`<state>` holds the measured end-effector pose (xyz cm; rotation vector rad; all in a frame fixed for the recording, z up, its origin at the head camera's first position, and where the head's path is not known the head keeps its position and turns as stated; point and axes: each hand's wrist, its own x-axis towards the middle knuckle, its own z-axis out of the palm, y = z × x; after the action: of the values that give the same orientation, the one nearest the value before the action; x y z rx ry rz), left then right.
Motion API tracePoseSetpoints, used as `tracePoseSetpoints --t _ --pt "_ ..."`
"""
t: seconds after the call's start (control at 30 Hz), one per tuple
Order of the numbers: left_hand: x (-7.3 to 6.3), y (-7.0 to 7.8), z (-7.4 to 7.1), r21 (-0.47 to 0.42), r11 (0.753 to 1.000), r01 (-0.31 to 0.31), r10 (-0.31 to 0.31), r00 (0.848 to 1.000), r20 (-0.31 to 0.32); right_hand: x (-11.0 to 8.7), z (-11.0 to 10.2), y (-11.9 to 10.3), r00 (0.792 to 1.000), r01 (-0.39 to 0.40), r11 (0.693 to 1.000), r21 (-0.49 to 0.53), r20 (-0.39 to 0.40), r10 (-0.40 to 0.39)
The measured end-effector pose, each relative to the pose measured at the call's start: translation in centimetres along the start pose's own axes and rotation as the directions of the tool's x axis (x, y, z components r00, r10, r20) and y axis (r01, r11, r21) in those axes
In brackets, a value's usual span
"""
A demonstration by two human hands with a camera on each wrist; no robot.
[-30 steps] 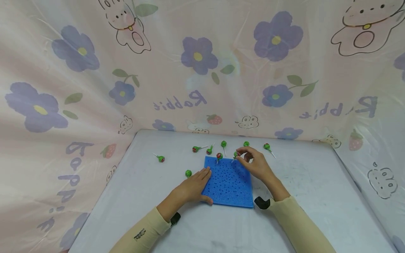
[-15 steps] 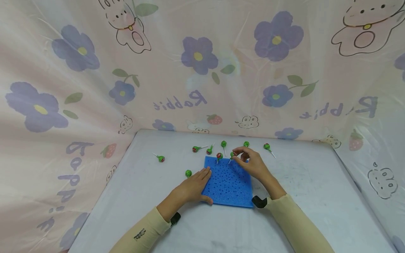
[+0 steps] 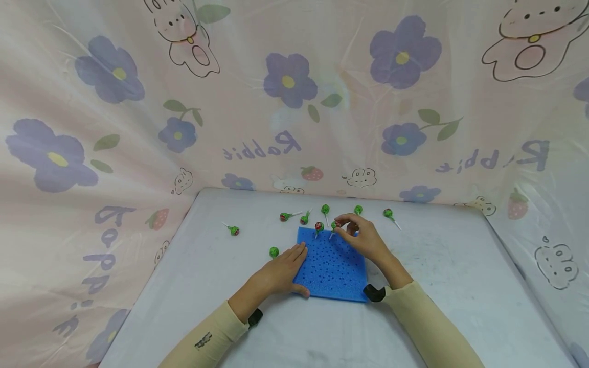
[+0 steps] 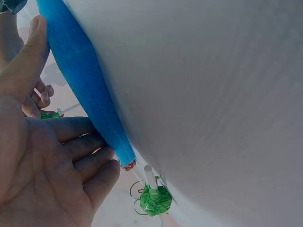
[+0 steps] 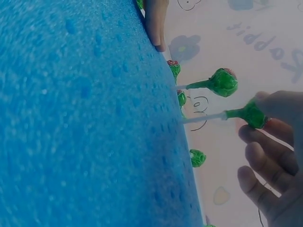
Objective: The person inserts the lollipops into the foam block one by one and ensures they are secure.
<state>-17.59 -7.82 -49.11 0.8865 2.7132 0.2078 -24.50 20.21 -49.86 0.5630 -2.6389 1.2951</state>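
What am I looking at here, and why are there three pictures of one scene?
No machine: a person works with bare hands and wears three cameras. The wide picture comes from the head; the two close ones come from the wrists. On the pale table lies a blue foam pad full of small holes. The left hand rests on its edge. The right hand pinches a green-wrapped lollipop, its stick end at the pad; whether it is in a hole I cannot tell. Another lollipop stands planted in the pad. Several loose lollipops lie on the table around it.
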Motion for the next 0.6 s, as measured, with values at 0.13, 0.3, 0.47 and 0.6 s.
tracePoseSetpoints --t 0.13,0.3,0.47,0.6 --pt "0.06 -0.05 0.1 0.003 1.0 -0.001 0.001 1.0 -0.002 0.1 0.15 0.06 1.0 -0.007 1.0 0.004 0.007 0.007" --pt "0.1 -0.1 0.1 0.004 1.0 -0.01 0.01 1.0 -0.003 0.22 0.3 0.17 1.0 -0.009 1.0 0.001 0.019 0.009" --pt "0.1 -0.14 0.14 -0.001 1.0 -0.015 0.015 1.0 -0.003 0.32 0.4 0.18 1.0 -0.008 1.0 -0.001 0.029 0.008" --pt "0.11 -0.16 0.18 0.001 1.0 -0.014 0.014 1.0 -0.004 0.39 0.47 0.21 0.999 -0.008 1.0 0.002 0.038 0.008"
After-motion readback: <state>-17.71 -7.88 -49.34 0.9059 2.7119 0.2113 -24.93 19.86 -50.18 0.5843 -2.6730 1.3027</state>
